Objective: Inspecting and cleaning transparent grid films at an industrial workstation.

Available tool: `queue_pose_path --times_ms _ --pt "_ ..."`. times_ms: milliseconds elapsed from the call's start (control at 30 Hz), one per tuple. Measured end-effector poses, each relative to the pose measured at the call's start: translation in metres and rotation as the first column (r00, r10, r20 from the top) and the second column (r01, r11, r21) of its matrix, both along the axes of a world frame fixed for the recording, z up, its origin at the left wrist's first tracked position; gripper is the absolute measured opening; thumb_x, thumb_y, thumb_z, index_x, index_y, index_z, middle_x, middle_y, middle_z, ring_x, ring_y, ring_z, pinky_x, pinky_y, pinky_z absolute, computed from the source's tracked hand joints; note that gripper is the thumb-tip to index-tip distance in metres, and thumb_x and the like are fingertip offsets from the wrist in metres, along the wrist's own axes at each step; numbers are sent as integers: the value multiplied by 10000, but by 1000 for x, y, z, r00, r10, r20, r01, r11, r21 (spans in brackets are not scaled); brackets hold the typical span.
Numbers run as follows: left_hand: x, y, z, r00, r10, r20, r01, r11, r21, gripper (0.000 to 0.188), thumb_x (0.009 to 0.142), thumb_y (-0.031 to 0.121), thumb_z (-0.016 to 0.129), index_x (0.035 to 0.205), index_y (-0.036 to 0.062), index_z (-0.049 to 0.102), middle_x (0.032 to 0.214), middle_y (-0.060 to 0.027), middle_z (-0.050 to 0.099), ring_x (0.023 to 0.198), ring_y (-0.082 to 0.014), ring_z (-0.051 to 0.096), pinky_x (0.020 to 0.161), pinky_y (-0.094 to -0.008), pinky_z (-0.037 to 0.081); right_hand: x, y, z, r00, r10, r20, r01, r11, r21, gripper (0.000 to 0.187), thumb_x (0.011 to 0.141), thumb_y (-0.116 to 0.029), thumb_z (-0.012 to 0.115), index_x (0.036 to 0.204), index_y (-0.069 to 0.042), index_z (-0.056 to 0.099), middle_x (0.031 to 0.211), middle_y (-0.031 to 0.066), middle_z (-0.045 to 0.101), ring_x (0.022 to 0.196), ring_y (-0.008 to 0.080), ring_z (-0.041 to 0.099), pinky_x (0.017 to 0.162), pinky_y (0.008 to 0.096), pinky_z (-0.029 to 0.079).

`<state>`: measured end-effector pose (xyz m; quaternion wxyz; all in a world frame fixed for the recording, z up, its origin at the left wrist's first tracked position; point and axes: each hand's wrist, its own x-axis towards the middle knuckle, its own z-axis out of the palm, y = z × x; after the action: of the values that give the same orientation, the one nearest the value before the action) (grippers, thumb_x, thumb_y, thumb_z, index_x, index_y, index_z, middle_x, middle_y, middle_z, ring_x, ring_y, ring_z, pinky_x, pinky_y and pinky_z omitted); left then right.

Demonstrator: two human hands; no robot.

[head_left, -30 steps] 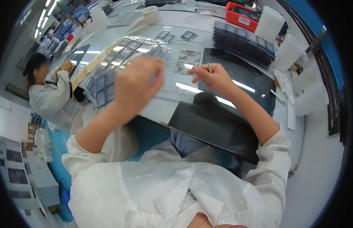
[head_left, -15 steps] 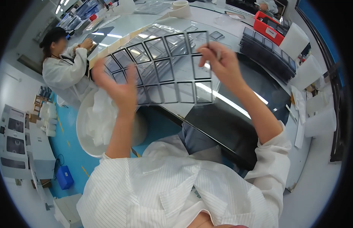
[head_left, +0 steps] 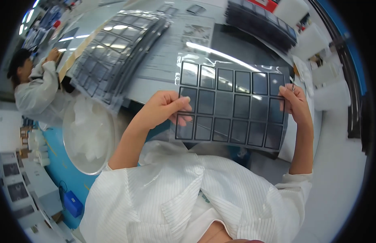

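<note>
A clear plastic sheet (head_left: 224, 106) with rows of black-edged rectangular frames is stretched between my hands, above the front of the table. My left hand (head_left: 159, 108) pinches its left edge, thumb on top and fingertips showing through from below. My right hand (head_left: 297, 104) grips the right edge between thumb and fingers. A thin dark object shows by my right forefinger; I cannot make out what it is. To the left lies a pile of similar framed sheets (head_left: 115, 52), blurred. Beneath the held sheet is a dark, shiny panel (head_left: 240, 46) on the tabletop.
Another stack of dark framed sheets (head_left: 260, 24) stands at the back right, near a red bin (head_left: 265, 4) and white rolls (head_left: 315, 40). A white tub (head_left: 88, 133) with crumpled white material is at the left. Beyond it a co-worker (head_left: 38, 89) sits at the table.
The framed sheet has moved from over the pile at the left to the right and nearer me. My left hand, earlier spread beside it, now grips its left edge. My view has turned rightward.
</note>
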<state>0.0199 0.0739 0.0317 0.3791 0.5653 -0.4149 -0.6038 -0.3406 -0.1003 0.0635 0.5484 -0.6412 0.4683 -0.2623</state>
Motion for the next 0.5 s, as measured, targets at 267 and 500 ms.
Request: queue_pose_path --times_ms 267,500 --pt "-19 -8 -5 986 -121 118 103 983 151 286 957 230 652 842 -31 638 734 -62 674 631 -111 681 519 -196 491 -58 28 -27 945 204 -254 -138 958 253 316 975 -274 621 723 -106 530 596 -14 555 501 32 540 392 189 262" --pt "-17 -24 -10 987 9 163 -26 995 101 222 960 225 645 886 16 648 668 -60 669 519 -55 593 483 -165 457 -52 34 -32 964 27 -263 25 981 193 346 982 -357 599 782 -75 604 563 1 555 412 14 397 377 187 226"
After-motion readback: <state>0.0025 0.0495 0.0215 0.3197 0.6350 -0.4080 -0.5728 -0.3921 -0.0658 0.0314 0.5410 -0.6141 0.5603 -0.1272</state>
